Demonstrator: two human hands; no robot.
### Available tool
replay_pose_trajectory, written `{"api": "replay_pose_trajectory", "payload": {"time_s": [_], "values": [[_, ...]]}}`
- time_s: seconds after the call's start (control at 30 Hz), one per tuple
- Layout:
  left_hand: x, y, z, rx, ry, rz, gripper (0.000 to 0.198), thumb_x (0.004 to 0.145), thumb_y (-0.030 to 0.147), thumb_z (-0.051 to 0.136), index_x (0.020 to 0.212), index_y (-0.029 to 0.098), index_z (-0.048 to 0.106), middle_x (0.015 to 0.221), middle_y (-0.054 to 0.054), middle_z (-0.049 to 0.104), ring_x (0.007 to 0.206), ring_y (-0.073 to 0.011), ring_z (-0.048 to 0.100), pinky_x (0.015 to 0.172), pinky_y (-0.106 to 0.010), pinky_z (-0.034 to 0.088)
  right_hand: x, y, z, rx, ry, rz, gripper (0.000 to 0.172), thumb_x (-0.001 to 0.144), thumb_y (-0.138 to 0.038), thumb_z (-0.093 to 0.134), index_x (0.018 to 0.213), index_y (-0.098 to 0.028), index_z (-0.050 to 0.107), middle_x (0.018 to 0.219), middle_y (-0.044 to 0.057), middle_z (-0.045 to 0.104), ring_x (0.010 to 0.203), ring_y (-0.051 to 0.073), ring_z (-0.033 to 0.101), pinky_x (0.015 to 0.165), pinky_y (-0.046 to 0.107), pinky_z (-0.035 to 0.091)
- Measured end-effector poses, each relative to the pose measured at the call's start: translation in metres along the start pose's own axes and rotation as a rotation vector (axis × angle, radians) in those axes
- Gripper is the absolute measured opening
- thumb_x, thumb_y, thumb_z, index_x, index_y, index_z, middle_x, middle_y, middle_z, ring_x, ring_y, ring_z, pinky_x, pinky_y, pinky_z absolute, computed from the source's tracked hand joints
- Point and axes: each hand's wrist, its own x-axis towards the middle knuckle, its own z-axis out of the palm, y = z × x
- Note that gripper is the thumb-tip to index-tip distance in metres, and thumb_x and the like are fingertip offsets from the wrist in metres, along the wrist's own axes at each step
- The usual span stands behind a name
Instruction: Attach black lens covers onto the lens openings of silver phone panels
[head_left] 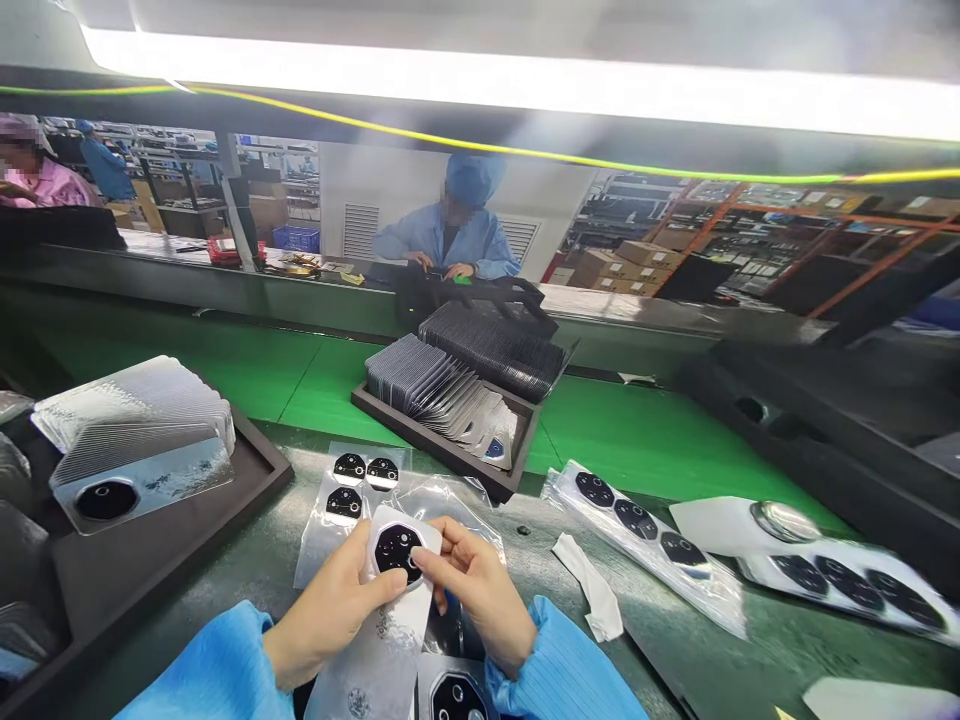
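A pale flat panel point(401, 625) with a round black piece point(397, 548) near its top is held low in the middle of the view. My left hand point(330, 600) grips its left edge, thumb on the black piece. My right hand point(476, 590) pinches at the right of it, with a fingertip on the black piece. Just behind lies a clear sheet point(313, 540) bearing several black pieces point(343, 503). Below my right hand another panel with a black piece point(456, 697) shows in part.
Panels fan out in a dark tray point(259, 470) on the left. A second tray point(442, 440) holds upright panels at centre back. Bagged black pieces point(636, 520), a metal disc point(785, 521) and a white strip point(589, 585) lie right. Across the bench sits a person point(454, 235).
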Motion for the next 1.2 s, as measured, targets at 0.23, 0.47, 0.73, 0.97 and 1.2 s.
{"api": "replay_pose_trajectory", "payload": {"time_s": [0.23, 0.47, 0.73, 0.97, 1.2], "values": [[-0.010, 0.005, 0.005, 0.285, -0.002, 0.065, 0.036, 0.096, 0.043, 0.046, 0.125, 0.026, 0.060, 0.123, -0.003, 0.064, 0.118, -0.0240, 0.055, 0.102, -0.035, 0.041, -0.008, 0.003, 0.000, -0.087, 0.118, -0.074, 0.049, 0.075, -0.063, 0.066, 0.062, -0.020, 0.048, 0.055, -0.006, 0.040, 0.050, 0.009, 0.037, 0.047, 0.022, 0.032], [-0.044, 0.078, -0.023, 0.886, 0.358, 0.351, 0.027, 0.095, 0.042, 0.050, 0.093, 0.023, 0.070, 0.088, -0.001, 0.070, 0.083, -0.0216, 0.062, 0.078, -0.029, 0.045, -0.022, -0.018, -0.010, -0.286, 0.082, -0.451, 0.039, 0.090, -0.057, 0.052, 0.088, -0.021, 0.069, 0.073, 0.003, 0.063, 0.064, 0.017, 0.058, 0.060, 0.028, 0.049], [-0.072, 0.104, -0.130, 1.740, 0.740, 0.171, 0.021, 0.095, 0.031, 0.049, 0.089, 0.022, 0.066, 0.082, -0.006, 0.067, 0.086, -0.0287, 0.056, 0.080, -0.041, 0.039, -0.027, -0.024, -0.026, -0.491, 0.088, -0.511, 0.035, 0.094, -0.048, 0.049, 0.088, -0.021, 0.070, 0.083, 0.005, 0.065, 0.066, 0.016, 0.060, 0.059, 0.028, 0.049], [-0.041, 0.076, -0.141, 1.611, 0.661, 0.205, 0.026, 0.095, 0.034, 0.057, 0.113, 0.016, 0.060, 0.114, -0.008, 0.061, 0.098, -0.0208, 0.061, 0.086, -0.041, 0.052, -0.005, -0.033, -0.026, -0.965, -0.044, -0.375, 0.019, 0.095, -0.031, 0.050, 0.098, -0.020, 0.065, 0.095, 0.004, 0.066, 0.080, 0.018, 0.063, 0.071, 0.030, 0.050], [-0.045, 0.059, -0.089, 1.494, 0.411, 0.315, 0.032, 0.094, 0.034, 0.058, 0.120, 0.016, 0.056, 0.121, -0.009, 0.059, 0.103, -0.0226, 0.061, 0.087, -0.043, 0.053, 0.063, -0.039, 0.032, -1.282, -0.251, -0.316, 0.033, 0.074, -0.022, 0.079, 0.105, -0.023, 0.069, 0.112, 0.006, 0.062, 0.110, 0.024, 0.057, 0.090, 0.033, 0.046]]}}
